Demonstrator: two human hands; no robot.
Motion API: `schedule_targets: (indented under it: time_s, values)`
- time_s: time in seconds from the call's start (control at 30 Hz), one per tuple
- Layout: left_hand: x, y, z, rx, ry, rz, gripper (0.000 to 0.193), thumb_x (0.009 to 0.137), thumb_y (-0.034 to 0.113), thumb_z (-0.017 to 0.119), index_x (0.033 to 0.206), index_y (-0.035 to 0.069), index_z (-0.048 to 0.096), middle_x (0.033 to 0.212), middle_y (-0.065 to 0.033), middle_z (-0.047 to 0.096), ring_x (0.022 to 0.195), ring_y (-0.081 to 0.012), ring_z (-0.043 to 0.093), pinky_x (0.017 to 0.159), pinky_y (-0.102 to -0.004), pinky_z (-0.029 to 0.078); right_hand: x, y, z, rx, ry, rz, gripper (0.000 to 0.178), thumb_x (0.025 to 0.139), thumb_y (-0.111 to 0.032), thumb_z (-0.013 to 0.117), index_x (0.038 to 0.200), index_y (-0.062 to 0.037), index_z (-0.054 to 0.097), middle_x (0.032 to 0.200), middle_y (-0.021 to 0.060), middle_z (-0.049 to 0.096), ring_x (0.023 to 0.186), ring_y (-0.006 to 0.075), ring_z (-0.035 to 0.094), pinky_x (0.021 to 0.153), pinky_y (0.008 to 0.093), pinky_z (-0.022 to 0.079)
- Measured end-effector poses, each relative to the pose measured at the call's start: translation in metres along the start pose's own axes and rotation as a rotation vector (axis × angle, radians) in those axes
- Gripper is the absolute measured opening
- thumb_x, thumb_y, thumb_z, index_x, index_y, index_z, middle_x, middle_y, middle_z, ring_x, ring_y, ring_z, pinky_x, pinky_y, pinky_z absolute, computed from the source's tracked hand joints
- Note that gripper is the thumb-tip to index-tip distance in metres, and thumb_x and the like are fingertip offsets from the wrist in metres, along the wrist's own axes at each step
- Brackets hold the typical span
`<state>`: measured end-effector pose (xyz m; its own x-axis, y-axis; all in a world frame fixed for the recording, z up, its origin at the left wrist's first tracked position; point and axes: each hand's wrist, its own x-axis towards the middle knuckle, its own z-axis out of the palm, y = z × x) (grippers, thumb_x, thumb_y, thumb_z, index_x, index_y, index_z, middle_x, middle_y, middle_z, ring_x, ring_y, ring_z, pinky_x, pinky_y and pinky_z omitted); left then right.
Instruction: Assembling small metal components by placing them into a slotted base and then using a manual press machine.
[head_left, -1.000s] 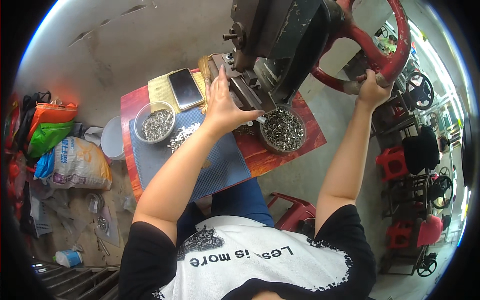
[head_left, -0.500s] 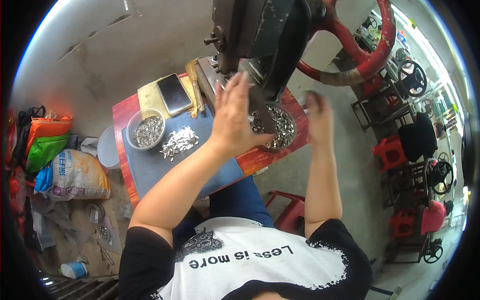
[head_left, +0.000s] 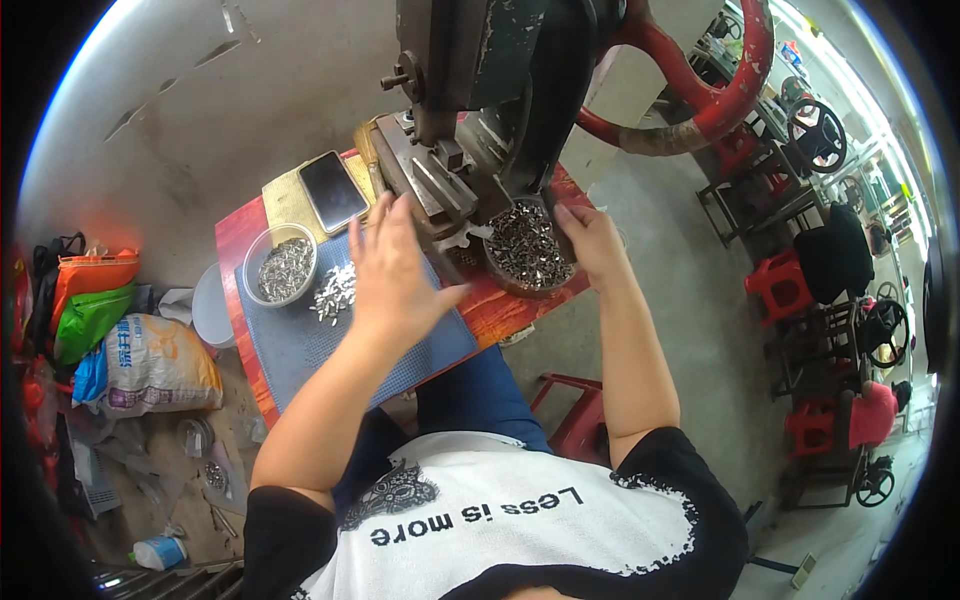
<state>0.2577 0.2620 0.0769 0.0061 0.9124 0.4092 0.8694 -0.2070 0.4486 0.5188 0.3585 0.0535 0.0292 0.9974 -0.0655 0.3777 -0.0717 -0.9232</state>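
Note:
My left hand (head_left: 393, 275) is held over the blue mat (head_left: 300, 360), thumb and fingers apart, with nothing in it. Beside it lies a loose pile of small silvery metal pieces (head_left: 335, 295). To the left stands a clear round tub (head_left: 250, 270) of thin metal pieces. My right hand (head_left: 597, 245) is closed around a dark bar (head_left: 556, 222) at the right rim of a round bowl (head_left: 535, 292) full of shiny metal parts; its fingers are partly hidden. The bowl stands right of the metal base and tooling (head_left: 440, 185) of a dark hand press (head_left: 470, 60).
A large red handwheel (head_left: 690, 85) hangs from the press at upper right. A phone (head_left: 333, 190) lies on a yellow cloth at the table's back. A red stool (head_left: 578, 420) stands below the table edge. Bags (head_left: 160, 365) lie on the left. Other workstations line the right.
My left hand has drawn back left from the press tooling, uncovering it. My right hand has come in to the bowl's right side. The dark bar has shifted from across the bowl toward its right rim.

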Motion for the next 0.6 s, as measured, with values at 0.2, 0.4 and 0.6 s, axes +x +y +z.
schedule_targets:
  time_s: [0.2, 0.4, 0.6]
  values:
    - [-0.013, -0.047, 0.003, 0.187, -0.326, -0.073, 0.099, 0.06, 0.046, 0.091, 0.135, -0.004, 0.05, 0.143, -0.0206, 0.05, 0.146, -0.0349, 0.032, 0.121, -0.0561, 0.017, -0.004, -0.016, -0.007, 0.632, -0.272, 0.145, 0.034, 0.106, -0.022, 0.05, 0.112, 0.0083, 0.063, 0.091, 0.0083, 0.067, 0.073, 0.0153, 0.063, 0.064, 0.0259, 0.054]
    - [-0.036, -0.072, -0.016, -0.033, 0.038, 0.009, 0.054, 0.082, 0.026, 0.077, 0.125, -0.002, 0.06, 0.132, -0.0212, 0.057, 0.132, -0.0374, 0.047, 0.111, -0.0504, 0.035, -0.044, -0.038, 0.045, 0.383, -0.592, 0.005, 0.033, 0.098, -0.025, 0.064, 0.117, 0.0023, 0.062, 0.09, 0.0053, 0.062, 0.074, 0.01, 0.055, 0.064, 0.0235, 0.047]
    - [-0.078, -0.091, -0.062, -0.32, 0.263, -0.252, 0.021, 0.09, 0.012, 0.069, 0.105, -0.003, 0.069, 0.101, -0.015, 0.067, 0.085, -0.026, 0.066, 0.075, -0.0356, 0.052, -0.103, -0.037, 0.162, -0.155, -0.638, -0.638, 0.032, 0.081, -0.01, 0.076, 0.109, -0.0015, 0.063, 0.101, 0.0128, 0.066, 0.098, 0.0262, 0.061, 0.085, 0.0363, 0.051]
